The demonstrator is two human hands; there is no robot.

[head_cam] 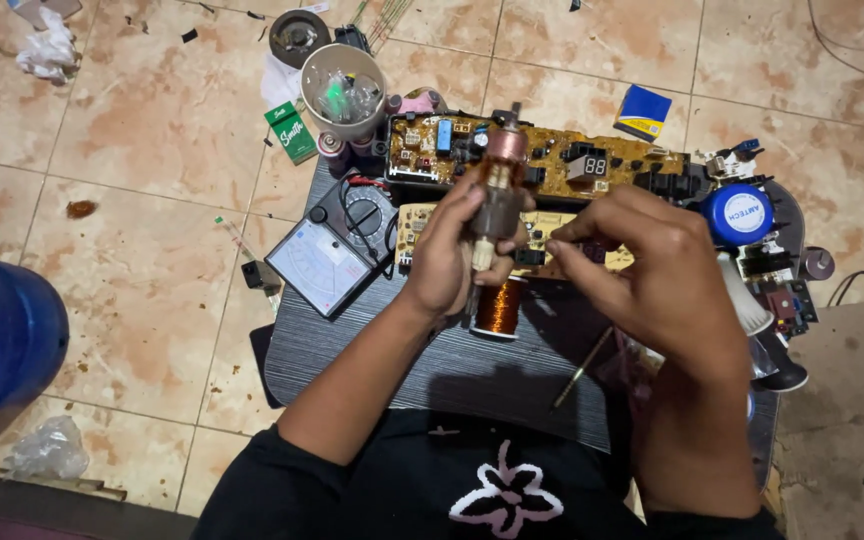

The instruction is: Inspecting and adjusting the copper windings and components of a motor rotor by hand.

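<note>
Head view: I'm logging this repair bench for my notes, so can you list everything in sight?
Small motor armature with copper winding: one, brown and copper, upright in left hand.
Spool of copper wire: one, orange, on grey board below hands.
Long circuit board: one, yellow-brown, far edge of board.
Analog multimeter: one, black with white dial, left on board.
Plastic cup of small parts: one, beige, floor behind board.
Blue round cap: one, right.
Blue water jug: one, floor, far left.
Left hand: grips armature.
Right hand: fingertips pinched beside armature.
</note>
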